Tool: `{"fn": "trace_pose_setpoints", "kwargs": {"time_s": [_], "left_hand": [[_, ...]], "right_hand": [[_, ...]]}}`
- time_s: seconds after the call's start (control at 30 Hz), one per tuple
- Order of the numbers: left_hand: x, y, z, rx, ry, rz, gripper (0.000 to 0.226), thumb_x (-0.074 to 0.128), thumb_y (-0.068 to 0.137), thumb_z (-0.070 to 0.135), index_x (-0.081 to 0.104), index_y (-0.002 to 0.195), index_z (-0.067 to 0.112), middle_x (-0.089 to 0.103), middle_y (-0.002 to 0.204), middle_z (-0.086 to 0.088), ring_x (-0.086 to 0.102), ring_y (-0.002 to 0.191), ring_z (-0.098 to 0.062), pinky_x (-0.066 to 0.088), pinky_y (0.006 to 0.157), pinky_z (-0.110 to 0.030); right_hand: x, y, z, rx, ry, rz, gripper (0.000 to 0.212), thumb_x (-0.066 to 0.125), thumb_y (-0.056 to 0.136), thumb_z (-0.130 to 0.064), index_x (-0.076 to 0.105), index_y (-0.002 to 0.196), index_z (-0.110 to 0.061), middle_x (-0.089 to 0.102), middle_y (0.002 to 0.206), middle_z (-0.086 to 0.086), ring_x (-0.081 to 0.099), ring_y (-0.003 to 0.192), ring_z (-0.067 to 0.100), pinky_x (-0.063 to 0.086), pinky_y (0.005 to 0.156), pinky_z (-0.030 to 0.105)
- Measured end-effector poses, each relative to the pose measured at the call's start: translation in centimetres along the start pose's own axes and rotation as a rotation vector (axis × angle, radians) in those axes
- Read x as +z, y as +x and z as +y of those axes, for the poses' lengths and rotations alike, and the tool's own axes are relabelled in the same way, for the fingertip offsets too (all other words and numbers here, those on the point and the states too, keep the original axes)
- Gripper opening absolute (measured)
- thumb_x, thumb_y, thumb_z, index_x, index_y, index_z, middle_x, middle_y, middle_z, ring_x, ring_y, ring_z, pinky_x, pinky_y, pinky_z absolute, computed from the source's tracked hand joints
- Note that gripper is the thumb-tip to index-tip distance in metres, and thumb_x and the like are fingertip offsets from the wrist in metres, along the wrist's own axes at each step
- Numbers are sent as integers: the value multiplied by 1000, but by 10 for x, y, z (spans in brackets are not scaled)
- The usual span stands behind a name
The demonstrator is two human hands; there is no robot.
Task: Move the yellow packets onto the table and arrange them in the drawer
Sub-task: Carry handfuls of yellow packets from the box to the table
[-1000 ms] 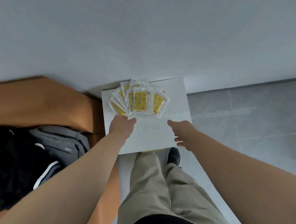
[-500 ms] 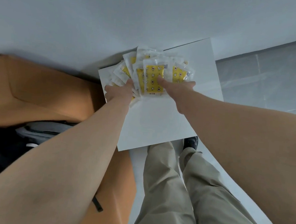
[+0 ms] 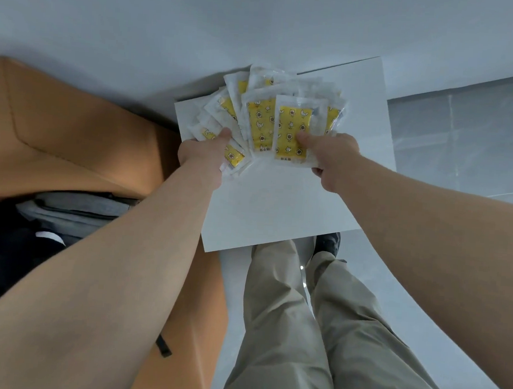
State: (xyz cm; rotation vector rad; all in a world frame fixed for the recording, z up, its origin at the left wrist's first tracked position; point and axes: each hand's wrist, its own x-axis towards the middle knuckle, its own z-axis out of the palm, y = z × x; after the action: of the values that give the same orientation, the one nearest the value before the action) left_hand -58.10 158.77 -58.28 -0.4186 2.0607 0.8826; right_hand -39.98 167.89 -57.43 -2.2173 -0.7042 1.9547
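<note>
The yellow packets (image 3: 262, 125) are spread like a fan over the far left corner of the white worktop (image 3: 278, 207), one overlapping the other; the left grip (image 3: 203, 155) is curled round the left end of the fan, near the left edge; the right grip (image 3: 332, 157) pinches the front packet on the right, thumb on its printed face; just beside the left edge is an orange seat (image 3: 72, 141) with a grey bag (image 3: 77, 210); below the near edge show beige trousers (image 3: 287, 316).

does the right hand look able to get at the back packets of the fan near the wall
Probably not yet: the right hand is pinching the front yellow packet, which partly covers the back packets. Otherwise nothing blocks them; the left hand grips only the left-end packets.
</note>
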Motion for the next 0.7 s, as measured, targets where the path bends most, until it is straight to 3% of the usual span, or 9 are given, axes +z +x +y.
{"fn": "trace_pose_setpoints", "kwargs": {"time_s": [0.07,0.17,0.43,0.6,0.7], "left_hand": [[-4,-2,0,-69,-55,-48,42,92,71,30,55,88,20,66,96,0,67,88,-22,60,85,-42],[-7,1,-1,-124,-110,-112,44,93,70,24,62,102,18,71,107,-5,70,94,-26,60,84,-48],[-13,-5,-17,-168,-149,-130,52,86,79,27,60,124,21,68,113,-3,69,98,-24,61,82,-42],[-20,-13,-31,-185,-153,-118,53,84,82,29,58,128,27,67,119,-2,66,105,-25,57,90,-49],[-24,-19,-35,-187,-192,-106,44,82,83,23,63,123,25,70,116,-3,69,100,-29,58,86,-55]], "right_hand": [[-4,1,1,15,56,-34,42,91,75,-21,62,106,-19,73,108,3,72,95,24,60,89,39],[-10,2,0,38,101,-40,52,92,72,-19,64,116,-20,75,107,2,75,93,26,61,87,41],[-18,-5,3,88,170,-33,35,85,82,-22,67,112,-19,76,107,2,73,96,22,59,79,36],[-27,-16,10,62,253,-79,26,74,92,-11,65,116,-13,75,109,9,74,93,29,63,79,47],[-32,-25,13,41,269,-109,26,68,96,-8,62,121,-12,74,110,10,75,92,31,64,75,49]]}}
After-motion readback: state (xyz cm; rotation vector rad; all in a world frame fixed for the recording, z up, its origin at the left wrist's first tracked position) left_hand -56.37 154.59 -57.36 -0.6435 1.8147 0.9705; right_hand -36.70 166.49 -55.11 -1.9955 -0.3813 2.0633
